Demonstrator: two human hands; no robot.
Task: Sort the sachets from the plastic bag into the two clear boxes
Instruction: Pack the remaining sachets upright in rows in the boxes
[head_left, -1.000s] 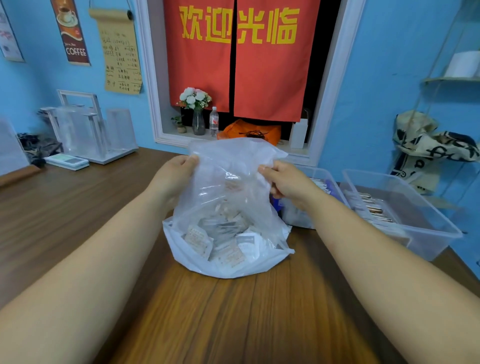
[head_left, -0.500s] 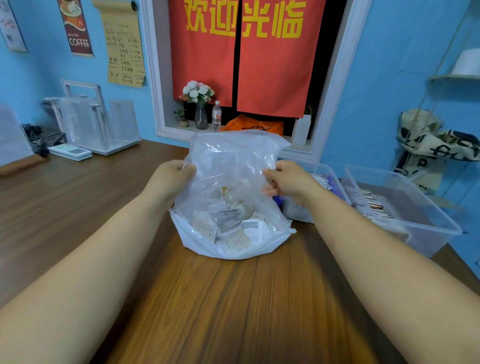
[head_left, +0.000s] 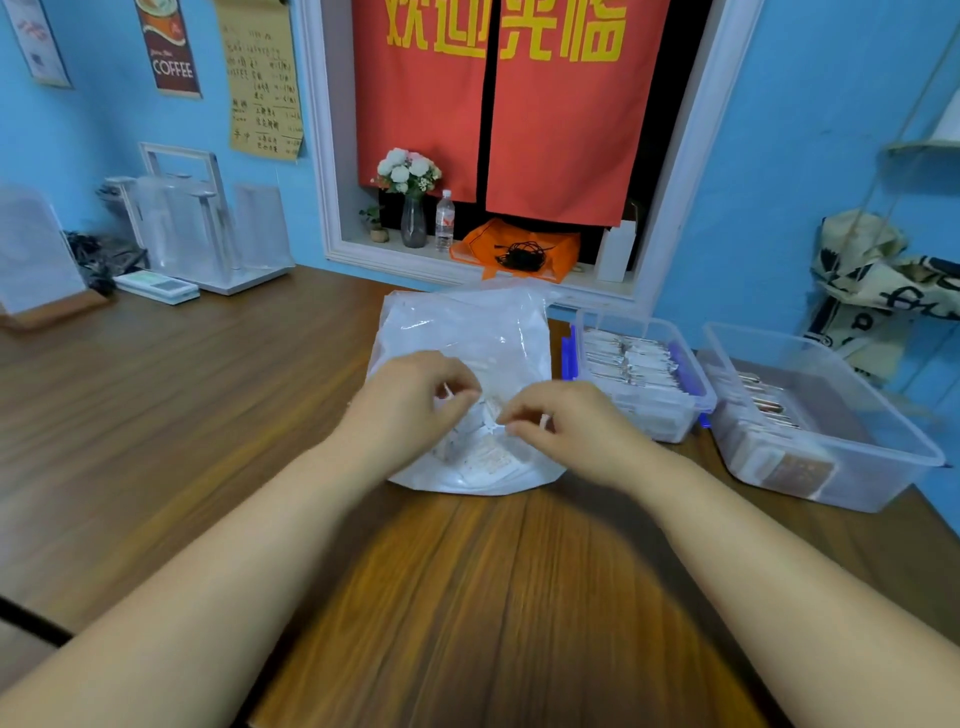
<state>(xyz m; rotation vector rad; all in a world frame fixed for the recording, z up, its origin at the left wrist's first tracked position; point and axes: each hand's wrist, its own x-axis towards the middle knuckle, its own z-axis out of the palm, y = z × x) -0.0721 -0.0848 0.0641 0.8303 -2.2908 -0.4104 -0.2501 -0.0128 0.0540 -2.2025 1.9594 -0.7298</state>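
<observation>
A clear plastic bag (head_left: 467, 332) with several white sachets (head_left: 488, 460) inside lies on the wooden table in the middle of the head view. My left hand (head_left: 410, 400) and my right hand (head_left: 561, 421) are close together over the bag's near side, each pinching the plastic film between thumb and fingers. To the right stand two clear boxes: the nearer one with blue clips (head_left: 693, 395) holds rows of white sachets, and the far-right box (head_left: 883, 441) holds brown and white sachets.
The wooden table (head_left: 208, 415) stretches to the left and towards me. At the back left stand a clear acrylic stand (head_left: 208, 234) and a small white device (head_left: 156, 286). A window ledge behind the bag carries a vase of flowers (head_left: 413, 208), a bottle and an orange bag.
Both hands came down and inwards from the bag's raised top edges to its near middle. The bag, held up before, now sags flat towards the back. The camera tilted downward.
</observation>
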